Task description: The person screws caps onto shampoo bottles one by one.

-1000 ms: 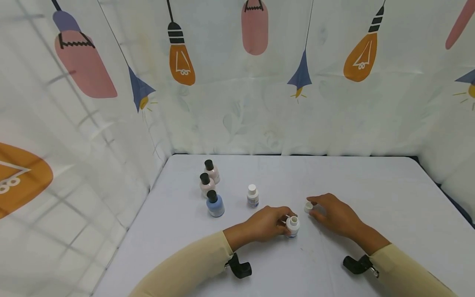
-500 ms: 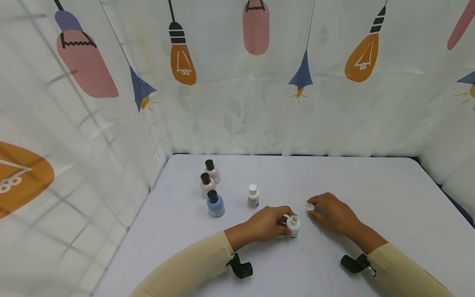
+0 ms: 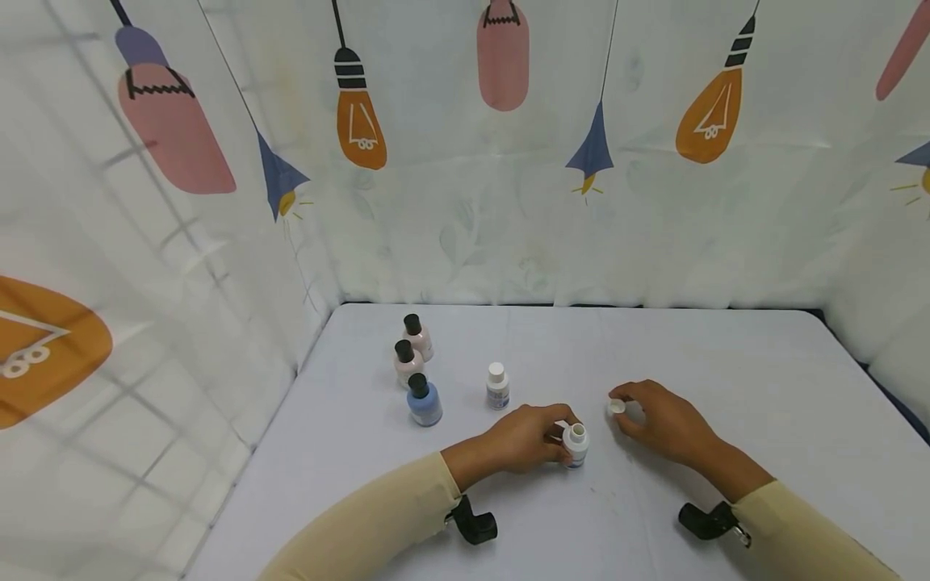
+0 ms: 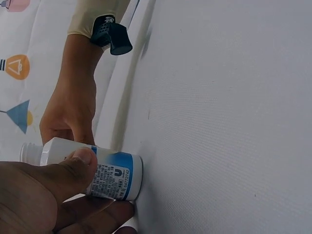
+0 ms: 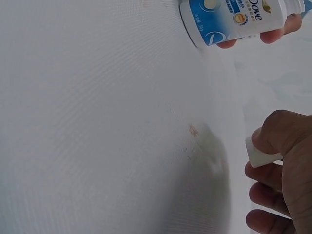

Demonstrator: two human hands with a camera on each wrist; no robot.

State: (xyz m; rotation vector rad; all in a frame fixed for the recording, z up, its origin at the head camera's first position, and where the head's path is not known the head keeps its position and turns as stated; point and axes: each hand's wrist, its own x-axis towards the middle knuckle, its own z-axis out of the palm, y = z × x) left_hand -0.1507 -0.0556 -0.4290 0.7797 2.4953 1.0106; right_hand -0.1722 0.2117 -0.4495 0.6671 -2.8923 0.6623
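Observation:
My left hand [image 3: 519, 440] grips a small white bottle [image 3: 576, 449] upright on the table, its mouth uncovered and facing up. In the left wrist view the thumb lies across the label, which has a blue band and small print. Dove lettering shows on this bottle [image 5: 234, 19] in the right wrist view. To the right, my right hand [image 3: 664, 424] pinches a white cap [image 3: 616, 407] between thumb and finger, apart from the bottle. Seen from the right wrist, the cap [image 5: 259, 152] is partly covered by the thumb, with the other fingers curved below.
A capped white bottle [image 3: 497, 387] stands behind my left hand. Farther left are a blue bottle [image 3: 425, 407] and two pale pink bottles [image 3: 409, 369], all black-capped like nail polish. White cloth covers the table [image 3: 763, 379]; a printed curtain [image 3: 465, 210] hangs behind it.
My right hand has moved slightly to the right with the cap, farther from the bottle. My left hand and the bottle stay in nearly the same spot.

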